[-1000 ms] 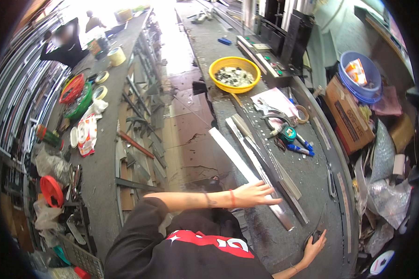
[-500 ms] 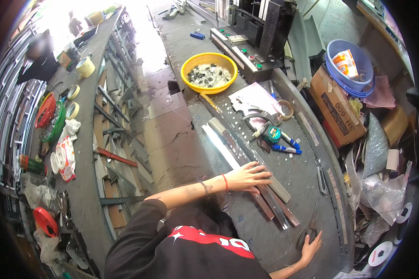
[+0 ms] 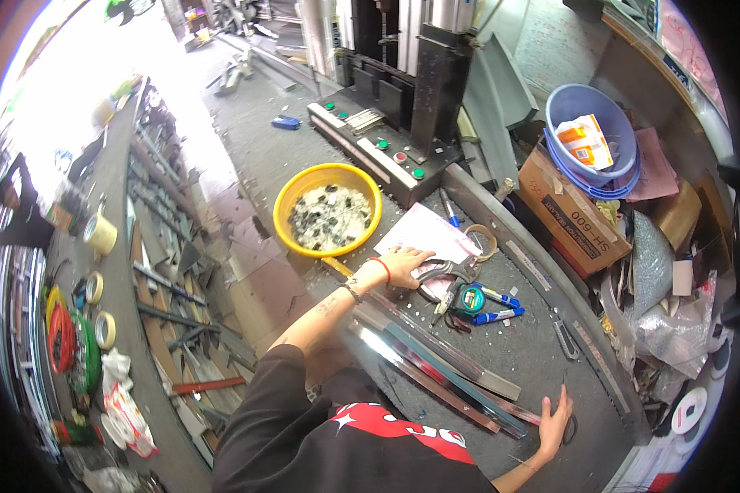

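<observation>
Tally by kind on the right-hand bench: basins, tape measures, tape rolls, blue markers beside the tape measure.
Yellow basin: 1
Green-faced tape measure: 1
Tape roll: 1
Blue markers: 2
Total: 5

The bench (image 3: 533,360) lies free between metal strips (image 3: 481,375) and cutter (image 3: 565,339); tape measure (image 3: 470,299) and 2 blue pens (image 3: 497,316) block beyond.

This is a workshop, one where long profiles are worked. A black machine (image 3: 440,94) with green buttons and 1 red button (image 3: 400,157) stands on the tabletop (image 3: 242,135), along with long strips (image 3: 444,353), a grey-handled hand tool (image 3: 446,269), a green tape measure (image 3: 471,299) and 2 blue markers (image 3: 497,315). Across the aisle, offcuts (image 3: 168,308) crowd open shelving, 3 tape rolls (image 3: 104,329) sit above, and bundled lengths (image 3: 8,304) line the far left.
</observation>
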The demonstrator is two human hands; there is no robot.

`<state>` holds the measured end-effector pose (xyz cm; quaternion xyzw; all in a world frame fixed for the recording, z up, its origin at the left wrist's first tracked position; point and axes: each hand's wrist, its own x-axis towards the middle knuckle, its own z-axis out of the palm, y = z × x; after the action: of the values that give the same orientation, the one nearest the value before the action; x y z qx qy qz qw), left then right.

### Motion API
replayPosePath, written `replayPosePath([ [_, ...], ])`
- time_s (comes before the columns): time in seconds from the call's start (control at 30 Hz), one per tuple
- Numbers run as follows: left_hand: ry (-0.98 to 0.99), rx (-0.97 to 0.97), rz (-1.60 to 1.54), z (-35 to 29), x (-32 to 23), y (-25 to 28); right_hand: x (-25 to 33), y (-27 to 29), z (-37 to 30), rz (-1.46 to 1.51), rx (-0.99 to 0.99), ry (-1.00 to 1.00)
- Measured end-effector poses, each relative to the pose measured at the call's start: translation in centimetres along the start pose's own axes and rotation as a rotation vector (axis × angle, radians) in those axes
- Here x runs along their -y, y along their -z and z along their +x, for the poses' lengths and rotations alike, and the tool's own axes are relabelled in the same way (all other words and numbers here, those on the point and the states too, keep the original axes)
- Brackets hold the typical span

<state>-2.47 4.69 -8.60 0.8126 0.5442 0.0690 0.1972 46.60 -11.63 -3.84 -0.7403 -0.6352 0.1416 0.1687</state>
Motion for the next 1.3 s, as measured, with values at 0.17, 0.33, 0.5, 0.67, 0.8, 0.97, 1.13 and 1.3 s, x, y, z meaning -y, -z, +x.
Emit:
replayPosePath([
  [0.17, -0.018, 0.092, 0.172, 1.2, 1.6, 0.0, 3.5, -1.4, -1.5, 0.045, -0.018, -0.108],
  [0.33, -0.186, 0.037, 0.131, 2.4, 2.8, 0.2, 4.7, -1.9, -1.9, 0.119, -0.058, -0.144],
  [0.5, -0.292, 0.013, 0.135, 2.3, 2.5, 1.6, 7.6, -1.0, -0.5, 0.163, -0.114, -0.023],
  [0.67, -0.401, -0.253, 0.477, 0.7, 0.9, 4.3, 13.2, -0.7, 0.4, 0.302, -0.082, 0.100],
  [0.8, -0.692, -0.490, 0.556, -1.0, -0.5, 8.2, 17.2, -1.7, 0.6, 0.705, 0.093, 0.230],
  [0.97, -1.005, -0.793, 0.685, -2.9, -3.3, 12.3, 22.0, -5.2, 2.4, 0.919, 0.263, 0.435],
  [1.13, -1.166, -1.122, 0.700, -3.5, -6.1, 12.8, 25.8, -7.2, 3.2, 1.376, 0.986, 0.459],
  [1.3, -1.185, -1.360, 0.664, -2.8, -8.2, 12.5, 28.8, -6.8, 1.3, 1.746, 1.456, 0.425],
])
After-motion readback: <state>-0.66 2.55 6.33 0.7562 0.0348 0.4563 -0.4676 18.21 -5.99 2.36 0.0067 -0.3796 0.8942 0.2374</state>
